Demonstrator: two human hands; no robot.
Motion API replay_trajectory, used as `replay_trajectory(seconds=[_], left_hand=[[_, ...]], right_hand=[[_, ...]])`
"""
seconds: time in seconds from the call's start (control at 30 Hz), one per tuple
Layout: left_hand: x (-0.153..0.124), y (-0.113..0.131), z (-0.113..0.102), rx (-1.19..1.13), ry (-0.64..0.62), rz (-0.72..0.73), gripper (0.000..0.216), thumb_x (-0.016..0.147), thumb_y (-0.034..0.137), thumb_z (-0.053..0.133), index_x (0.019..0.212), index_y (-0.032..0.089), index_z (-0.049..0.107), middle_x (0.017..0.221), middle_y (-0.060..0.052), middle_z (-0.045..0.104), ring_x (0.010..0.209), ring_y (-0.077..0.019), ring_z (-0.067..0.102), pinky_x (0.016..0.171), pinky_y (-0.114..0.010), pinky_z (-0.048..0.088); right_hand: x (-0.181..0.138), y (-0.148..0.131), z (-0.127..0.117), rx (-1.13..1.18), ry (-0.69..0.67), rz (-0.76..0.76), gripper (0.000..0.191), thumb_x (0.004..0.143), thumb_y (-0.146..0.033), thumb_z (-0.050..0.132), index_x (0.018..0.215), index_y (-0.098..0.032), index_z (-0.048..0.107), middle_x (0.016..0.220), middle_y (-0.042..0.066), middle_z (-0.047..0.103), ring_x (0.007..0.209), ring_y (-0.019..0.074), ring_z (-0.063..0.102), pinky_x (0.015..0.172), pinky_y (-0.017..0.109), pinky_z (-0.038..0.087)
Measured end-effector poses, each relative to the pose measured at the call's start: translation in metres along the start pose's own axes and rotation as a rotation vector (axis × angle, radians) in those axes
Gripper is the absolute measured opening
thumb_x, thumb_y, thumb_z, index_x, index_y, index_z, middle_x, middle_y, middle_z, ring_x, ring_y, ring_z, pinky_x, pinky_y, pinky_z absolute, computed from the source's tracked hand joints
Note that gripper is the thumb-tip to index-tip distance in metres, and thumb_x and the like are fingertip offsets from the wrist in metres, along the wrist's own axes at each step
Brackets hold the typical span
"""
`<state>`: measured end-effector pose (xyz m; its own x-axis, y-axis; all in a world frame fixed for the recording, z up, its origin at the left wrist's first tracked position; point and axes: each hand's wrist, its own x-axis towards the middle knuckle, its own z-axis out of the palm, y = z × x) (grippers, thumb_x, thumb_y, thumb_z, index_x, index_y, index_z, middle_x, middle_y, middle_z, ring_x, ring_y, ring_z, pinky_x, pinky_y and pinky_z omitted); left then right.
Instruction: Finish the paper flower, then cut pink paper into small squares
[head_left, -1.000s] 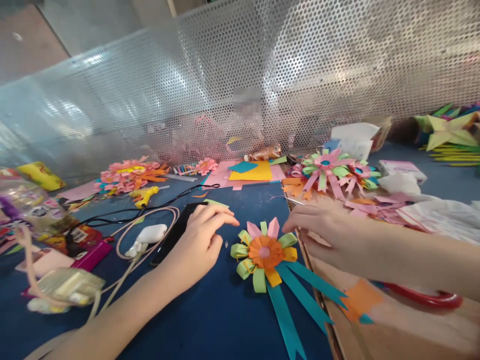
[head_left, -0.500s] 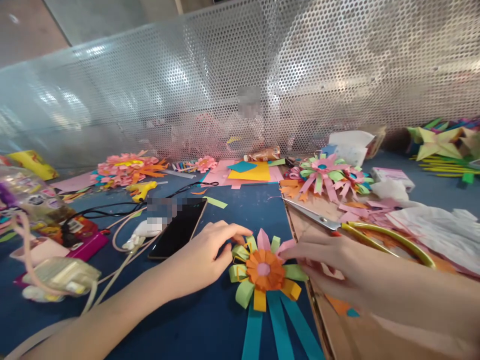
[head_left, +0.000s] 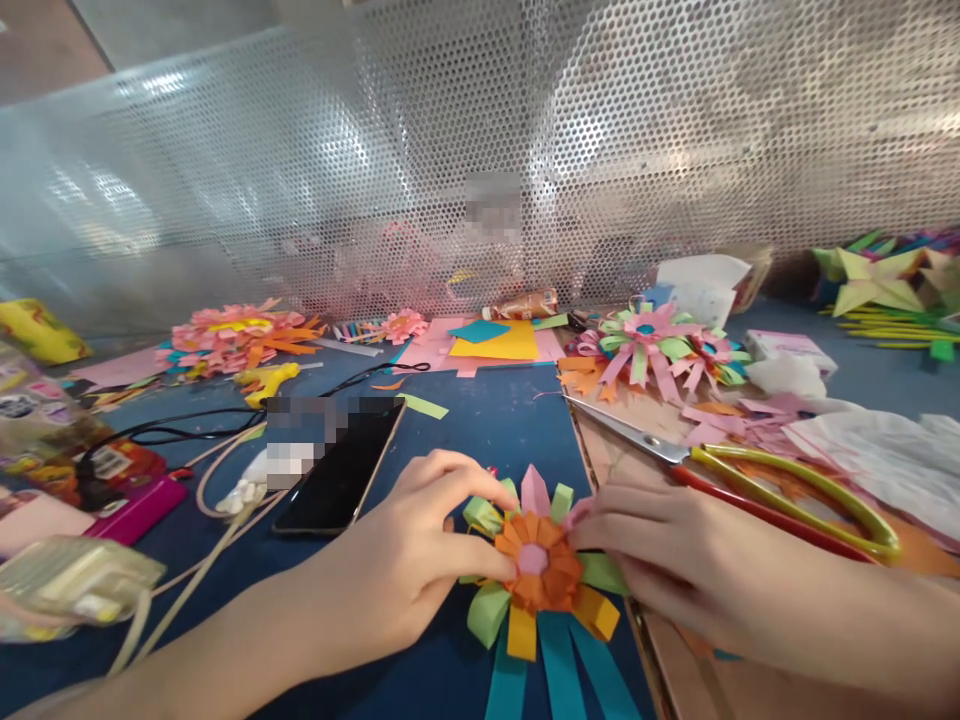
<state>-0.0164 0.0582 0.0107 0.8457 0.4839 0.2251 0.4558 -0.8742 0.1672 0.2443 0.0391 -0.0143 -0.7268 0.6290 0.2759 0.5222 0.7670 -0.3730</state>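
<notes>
A paper flower (head_left: 536, 572) with an orange centre, green, pink and yellow loops and teal ribbon tails lies on the blue table (head_left: 480, 425) in front of me. My left hand (head_left: 409, 565) grips its left side, thumb and fingers pinched on the loops. From the right, my right hand (head_left: 660, 555) pinches the flower's right edge with its fingertips. Both hands are closed on the flower.
Yellow-handled scissors (head_left: 750, 475) lie on a cardboard sheet (head_left: 720, 680) to the right. A black phone (head_left: 341, 470) and cables lie to the left. Finished paper flowers (head_left: 652, 345), coloured paper and a yellow glue gun (head_left: 266, 380) sit further back, before a perforated metal screen.
The flower has shifted toward me and its tails now point straight down. Both hands have closed in on it, from reaching beside it to pinching its two sides.
</notes>
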Motion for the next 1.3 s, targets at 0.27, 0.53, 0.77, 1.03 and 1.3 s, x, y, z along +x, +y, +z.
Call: replay_trajectory(seconds=[0.27, 0.53, 0.77, 1.03, 1.3], left_hand=[[0.0002, 0.0004, -0.0039, 0.018, -0.012, 0.003, 0.045, 0.077, 0.000, 0.044, 0.095, 0.034, 0.067, 0.113, -0.002, 0.057, 0.110, -0.0203, 0.043, 0.092, -0.037, 0.039], [-0.0015, -0.0043, 0.0004, 0.021, -0.053, 0.037, 0.041, 0.081, 0.004, 0.044, 0.102, 0.033, 0.064, 0.112, -0.001, 0.061, 0.113, -0.0200, 0.045, 0.096, -0.038, 0.038], [-0.0027, -0.0042, -0.0004, 0.078, -0.086, 0.050, 0.044, 0.081, 0.002, 0.042, 0.105, 0.033, 0.062, 0.115, -0.001, 0.061, 0.116, -0.0212, 0.044, 0.097, -0.042, 0.036], [-0.0010, -0.0008, -0.0017, 0.075, -0.077, 0.067, 0.042, 0.078, 0.002, 0.047, 0.105, 0.030, 0.061, 0.118, -0.003, 0.059, 0.116, -0.0220, 0.043, 0.097, -0.044, 0.035], [-0.0011, 0.0011, -0.0060, 0.038, -0.073, 0.094, 0.048, 0.071, -0.004, 0.043, 0.102, 0.027, 0.063, 0.116, -0.001, 0.061, 0.117, -0.0206, 0.042, 0.097, -0.044, 0.035]], right_hand=[[-0.0036, 0.0029, 0.0005, -0.028, 0.021, -0.080, 0.038, 0.086, -0.012, 0.042, 0.118, -0.027, 0.057, 0.111, 0.005, 0.061, 0.097, 0.0163, 0.060, 0.077, 0.026, 0.053], [-0.0063, 0.0029, 0.0041, -0.015, 0.045, -0.084, 0.036, 0.085, -0.012, 0.042, 0.112, -0.027, 0.061, 0.109, 0.006, 0.063, 0.100, 0.0178, 0.060, 0.081, 0.028, 0.053], [-0.0046, 0.0018, 0.0037, -0.045, 0.031, -0.096, 0.031, 0.085, -0.011, 0.043, 0.106, -0.023, 0.063, 0.107, 0.007, 0.063, 0.097, 0.0172, 0.060, 0.081, 0.029, 0.052], [-0.0047, 0.0014, 0.0035, -0.064, 0.040, -0.131, 0.031, 0.086, -0.010, 0.039, 0.105, -0.019, 0.063, 0.105, 0.009, 0.063, 0.096, 0.0166, 0.059, 0.080, 0.029, 0.051], [-0.0043, 0.0012, 0.0058, -0.029, 0.059, -0.136, 0.035, 0.082, -0.007, 0.042, 0.110, -0.017, 0.060, 0.106, 0.009, 0.063, 0.098, 0.0157, 0.058, 0.088, 0.033, 0.047]])
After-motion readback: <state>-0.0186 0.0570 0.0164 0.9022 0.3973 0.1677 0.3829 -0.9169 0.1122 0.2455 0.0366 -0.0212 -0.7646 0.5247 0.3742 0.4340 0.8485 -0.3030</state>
